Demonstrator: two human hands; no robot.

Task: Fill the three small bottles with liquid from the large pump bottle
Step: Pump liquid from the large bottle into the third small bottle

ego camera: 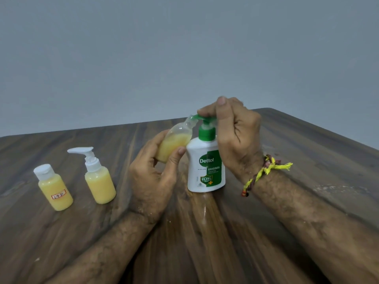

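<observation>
The large white pump bottle (205,171) with a green pump head stands upright mid-table. My right hand (235,132) rests on top of the pump head, a finger pressing along it and the thumb raised. My left hand (153,175) grips a small clear bottle (174,144), uncapped and tilted, its mouth held against the green nozzle; yellow liquid fills roughly its lower half. Two other small bottles stand at the left, both full of yellow liquid: one with a white flip cap and a paper label (53,187), one with a white pump top (98,177).
The wooden table (266,222) runs to a rounded far right corner, with a plain grey wall behind. A wet streak shines on the wood in front of the large bottle. A yellow thread band is tied on my right wrist (264,171).
</observation>
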